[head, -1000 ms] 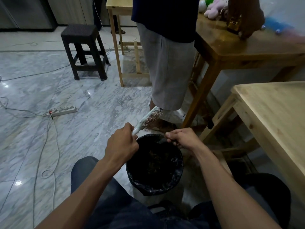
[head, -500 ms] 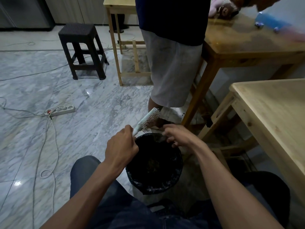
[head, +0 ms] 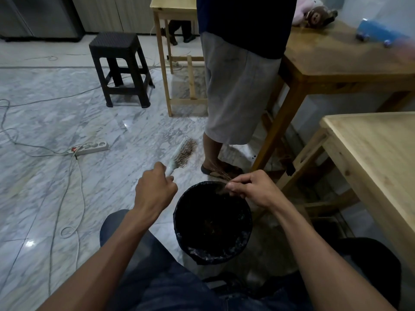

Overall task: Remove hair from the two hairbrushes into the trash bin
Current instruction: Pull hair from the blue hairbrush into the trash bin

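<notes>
So the person's sitting down with the trash bin on the marble floor right between their knees, black liner inside, and it looks like there's already some dark stuff at the bottom, though it's too murky in there to say for sure what. Left hand is clenched around the handle of a pale round hairbrush, which sticks up and away toward the far side, just left of the bin's rim, not over it. You can see brownish hair tangled in the bristles near the tip. Right hand is pinching a little tuft of hair between thumb and fingertips, right above the far edge of the bin, strands fanning out upward and to the left. Only one brush is in view.

Around them: a light wooden bench on the right, close by, and a darker wooden bench further back with a plush toy and a blue thing on it, blurry. Someone else in grey shorts and a sandal stands just beyond the bin. Further left there's a black stool, and a white power strip with cables trailing over the floor.
</notes>
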`<state>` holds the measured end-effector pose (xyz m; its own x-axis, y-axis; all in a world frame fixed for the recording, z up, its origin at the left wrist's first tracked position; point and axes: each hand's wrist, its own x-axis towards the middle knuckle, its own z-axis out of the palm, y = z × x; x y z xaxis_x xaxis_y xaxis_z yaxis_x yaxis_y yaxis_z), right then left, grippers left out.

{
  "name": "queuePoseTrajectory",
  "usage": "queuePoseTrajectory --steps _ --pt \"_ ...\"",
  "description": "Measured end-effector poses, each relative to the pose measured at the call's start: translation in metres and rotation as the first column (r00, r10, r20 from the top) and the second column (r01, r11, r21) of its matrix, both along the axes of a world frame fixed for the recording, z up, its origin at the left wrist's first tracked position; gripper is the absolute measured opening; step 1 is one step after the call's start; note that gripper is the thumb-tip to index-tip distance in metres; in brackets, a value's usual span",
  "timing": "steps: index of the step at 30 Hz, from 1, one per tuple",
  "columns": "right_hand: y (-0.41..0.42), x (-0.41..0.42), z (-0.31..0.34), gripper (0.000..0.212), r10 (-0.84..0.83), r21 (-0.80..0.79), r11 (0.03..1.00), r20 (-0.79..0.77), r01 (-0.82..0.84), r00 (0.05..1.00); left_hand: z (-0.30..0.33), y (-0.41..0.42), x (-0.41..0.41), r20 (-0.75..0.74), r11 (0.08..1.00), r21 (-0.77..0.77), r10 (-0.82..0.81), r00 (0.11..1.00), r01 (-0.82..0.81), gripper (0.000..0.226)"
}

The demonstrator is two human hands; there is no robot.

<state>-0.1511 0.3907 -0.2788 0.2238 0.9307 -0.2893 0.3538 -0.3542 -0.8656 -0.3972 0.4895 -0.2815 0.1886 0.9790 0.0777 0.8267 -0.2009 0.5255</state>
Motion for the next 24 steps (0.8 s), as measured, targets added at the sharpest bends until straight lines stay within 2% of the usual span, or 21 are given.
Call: queuePoseTrajectory --steps 3,5,6,7,10,11,14,17,19,22,24 --pt "0.001 -0.001 0.002 0.018 0.172 -0.167 0.974 0.105 -0.154 0.979 0.002 -0.003 0.003 0.014 0.997 0.002 -0.079 0.997 0.079 0.014" --pt "0.005 -0.007 0.004 0.049 0.315 -0.282 0.923 0.167 -0.261 0.934 0.002 -0.008 0.008 0.030 0.991 0.019 -0.134 0.991 0.133 0.013" --pt "0.009 -0.010 0.005 0.066 0.324 -0.283 0.923 0.201 -0.262 0.924 0.002 -0.010 0.010 0.041 0.988 0.028 -0.152 0.988 0.151 0.013" --pt "0.014 -0.012 0.006 0.078 0.274 -0.233 0.946 0.196 -0.227 0.942 0.002 -0.012 0.012 0.048 0.985 0.039 -0.170 0.984 0.169 0.013" --pt "0.024 -0.019 0.008 0.109 0.007 -0.081 0.997 -0.025 -0.009 1.000 0.002 -0.018 0.016 0.025 0.968 0.067 -0.243 0.970 0.241 0.014" --pt "0.027 -0.020 0.007 0.102 -0.066 -0.055 0.997 -0.109 0.061 0.992 0.001 -0.020 0.016 0.008 0.962 0.074 -0.265 0.964 0.264 0.014" --pt "0.031 -0.019 0.003 0.023 -0.235 0.091 0.961 -0.228 0.261 0.945 0.001 -0.023 0.013 -0.023 0.958 0.091 -0.270 0.963 0.271 0.014" --pt "0.022 -0.011 -0.003 0.020 -0.355 0.165 0.914 -0.117 0.371 0.927 -0.001 -0.019 0.005 -0.059 0.976 0.063 -0.203 0.977 0.207 0.015" --pt "0.015 -0.007 -0.006 0.018 -0.382 0.162 0.903 -0.118 0.397 0.917 -0.003 -0.017 -0.001 -0.067 0.986 0.040 -0.160 0.985 0.163 0.015" --pt "0.010 -0.006 -0.005 0.018 -0.405 0.093 0.905 -0.108 0.415 0.908 -0.004 -0.016 -0.003 -0.061 0.990 0.021 -0.136 0.989 0.138 0.015" --pt "0.008 -0.007 -0.006 0.020 -0.318 -0.013 0.948 -0.067 0.318 0.946 -0.005 -0.016 -0.002 -0.047 0.989 0.024 -0.147 0.988 0.148 0.014"
